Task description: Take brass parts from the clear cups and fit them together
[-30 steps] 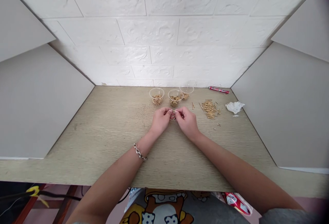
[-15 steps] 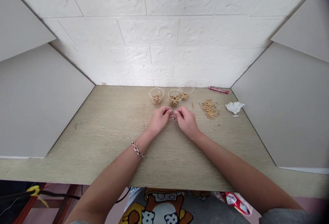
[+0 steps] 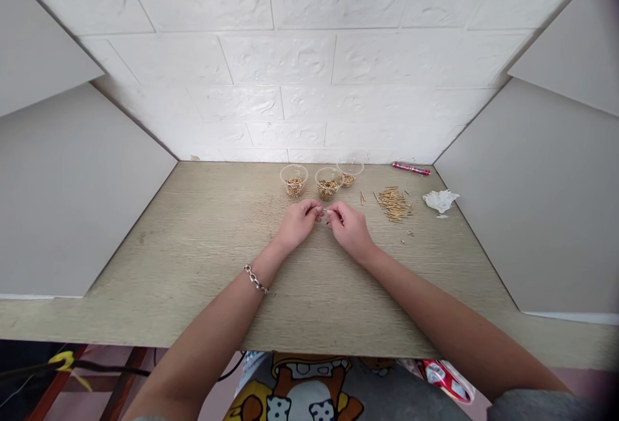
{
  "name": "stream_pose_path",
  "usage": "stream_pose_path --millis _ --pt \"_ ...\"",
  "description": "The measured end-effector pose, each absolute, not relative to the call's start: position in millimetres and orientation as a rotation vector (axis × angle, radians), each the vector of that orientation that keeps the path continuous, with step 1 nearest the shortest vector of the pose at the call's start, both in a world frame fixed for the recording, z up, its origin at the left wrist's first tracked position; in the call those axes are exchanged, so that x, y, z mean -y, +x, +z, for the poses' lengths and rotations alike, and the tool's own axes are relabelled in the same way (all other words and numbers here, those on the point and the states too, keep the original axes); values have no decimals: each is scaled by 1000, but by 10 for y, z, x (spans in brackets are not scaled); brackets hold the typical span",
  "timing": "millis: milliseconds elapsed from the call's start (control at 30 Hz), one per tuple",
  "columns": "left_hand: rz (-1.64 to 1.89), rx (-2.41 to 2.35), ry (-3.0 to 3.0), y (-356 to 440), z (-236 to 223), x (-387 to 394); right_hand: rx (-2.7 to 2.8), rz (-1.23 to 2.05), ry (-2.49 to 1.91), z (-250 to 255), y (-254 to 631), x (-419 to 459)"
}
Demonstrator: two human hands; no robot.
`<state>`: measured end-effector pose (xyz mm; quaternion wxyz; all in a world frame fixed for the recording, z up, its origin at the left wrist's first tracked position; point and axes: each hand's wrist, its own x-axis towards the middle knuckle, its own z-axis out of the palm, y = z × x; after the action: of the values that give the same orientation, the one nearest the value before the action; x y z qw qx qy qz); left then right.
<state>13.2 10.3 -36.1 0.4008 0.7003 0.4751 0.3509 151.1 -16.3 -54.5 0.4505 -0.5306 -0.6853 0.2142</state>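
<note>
My left hand (image 3: 302, 220) and my right hand (image 3: 349, 227) meet over the middle of the table, both pinched closed. A small thin gold-coloured piece (image 3: 325, 209) bridges their fingertips; its ends are hidden in the pinches. Just beyond the fingers stands a clear plastic cup (image 3: 329, 176) of small gold-coloured parts. To its left is another clear cup (image 3: 294, 175) with similar parts, and a third clear cup (image 3: 356, 169) sits behind on the right. Right of my right hand lies a pile of slim gold-coloured pins (image 3: 393, 204), with a couple of separate pins (image 3: 363, 198) beside it.
A red patterned stick-like packet (image 3: 411, 168) lies by the back wall. Crumpled white tissue (image 3: 440, 200) is at the right, with tiny bits (image 3: 406, 237) nearer me. Fine gold specks (image 3: 265, 209) dot the table left of my hands. Grey panels (image 3: 87, 195) flank both sides.
Both hands stay pinched together at nearly the same spot. The fingertips have shifted very slightly, and the thin piece between them shows a little more clearly.
</note>
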Motion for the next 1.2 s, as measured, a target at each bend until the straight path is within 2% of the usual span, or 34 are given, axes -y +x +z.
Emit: stream_pose_path --millis 200,600,1000,1200 --pt "888 -1214 1784 130 -369 -104 1748 487 -1312 -545 1519 164" --pt "995 -1040 1103 271 -414 -58 1681 509 -1324 -523 1501 166" --pt "993 -1201 1369 254 -440 -71 1717 451 -1337 -540 1496 166" --pt "1011 -1089 1114 298 -370 -4 1657 501 -1328 -531 1493 174"
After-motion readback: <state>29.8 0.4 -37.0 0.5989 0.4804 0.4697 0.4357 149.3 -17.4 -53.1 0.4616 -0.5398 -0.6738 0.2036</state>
